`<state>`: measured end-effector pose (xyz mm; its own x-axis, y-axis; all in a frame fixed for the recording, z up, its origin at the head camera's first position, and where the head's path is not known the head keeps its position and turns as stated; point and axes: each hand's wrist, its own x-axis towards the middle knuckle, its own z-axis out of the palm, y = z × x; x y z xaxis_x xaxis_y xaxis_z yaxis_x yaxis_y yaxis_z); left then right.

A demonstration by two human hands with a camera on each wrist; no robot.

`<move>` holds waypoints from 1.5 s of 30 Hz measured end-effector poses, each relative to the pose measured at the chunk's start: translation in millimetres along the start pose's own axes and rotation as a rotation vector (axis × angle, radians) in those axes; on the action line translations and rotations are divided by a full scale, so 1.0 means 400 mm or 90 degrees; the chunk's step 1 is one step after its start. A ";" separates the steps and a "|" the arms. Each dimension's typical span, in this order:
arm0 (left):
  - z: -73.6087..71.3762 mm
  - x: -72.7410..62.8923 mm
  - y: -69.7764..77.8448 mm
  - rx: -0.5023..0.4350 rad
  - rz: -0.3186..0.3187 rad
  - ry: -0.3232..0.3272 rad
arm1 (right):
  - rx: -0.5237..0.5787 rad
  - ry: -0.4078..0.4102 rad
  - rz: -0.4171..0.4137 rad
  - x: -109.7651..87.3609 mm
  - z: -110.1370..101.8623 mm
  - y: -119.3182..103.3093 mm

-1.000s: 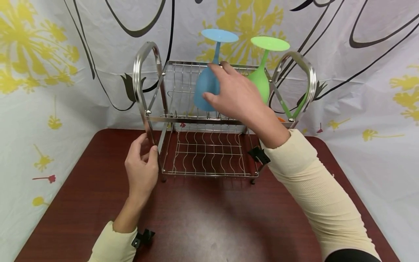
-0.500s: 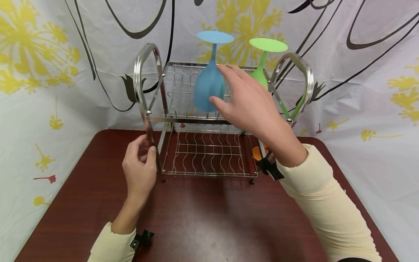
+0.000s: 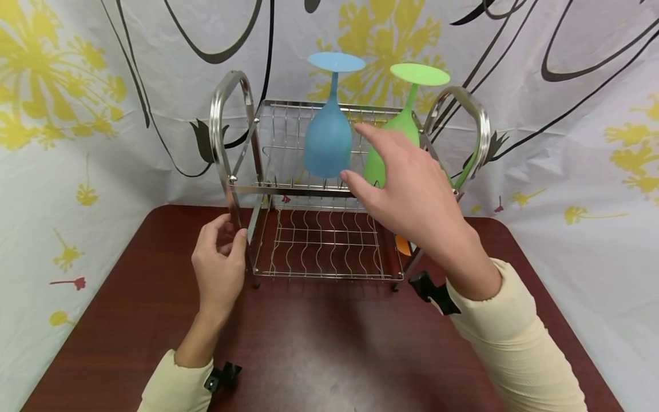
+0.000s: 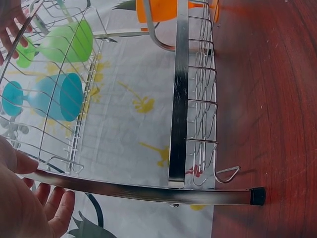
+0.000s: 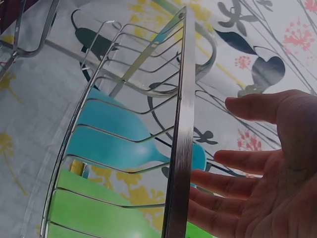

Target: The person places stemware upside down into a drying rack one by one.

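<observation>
Blue goblet (image 3: 328, 143), green goblet (image 3: 409, 118)

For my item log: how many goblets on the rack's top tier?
2 visible: blue goblet near the middle; green goblet right of it, partly behind the right hand.

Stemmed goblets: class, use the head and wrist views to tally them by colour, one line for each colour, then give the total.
Blue goblet: 1
Green goblet: 1
Orange goblet, cut off by the picture's edge: 1
Total: 3 goblets
</observation>
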<state>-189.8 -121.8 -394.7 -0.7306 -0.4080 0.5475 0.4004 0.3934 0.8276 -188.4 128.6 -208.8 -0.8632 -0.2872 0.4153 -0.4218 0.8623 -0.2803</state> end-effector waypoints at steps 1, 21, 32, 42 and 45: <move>0.000 0.001 0.000 0.003 -0.003 0.000 | 0.002 0.005 -0.003 -0.006 0.001 0.000; -0.002 0.009 -0.001 0.016 -0.010 -0.030 | 0.062 0.184 -0.075 -0.088 0.041 0.017; -0.002 0.007 -0.003 0.025 -0.002 -0.032 | 0.096 0.237 -0.112 -0.124 0.042 0.025; -0.005 0.007 -0.003 0.018 0.006 -0.035 | 0.130 0.254 -0.105 -0.157 0.054 0.026; -0.004 0.007 -0.005 0.015 0.005 -0.035 | 0.133 0.258 -0.097 -0.168 0.063 0.035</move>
<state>-191.9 -125.2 -394.6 -0.7569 -0.3599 0.5455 0.3934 0.4155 0.8201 -143.4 149.3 -262.3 -0.6268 -0.1822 0.7576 -0.6175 0.7091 -0.3404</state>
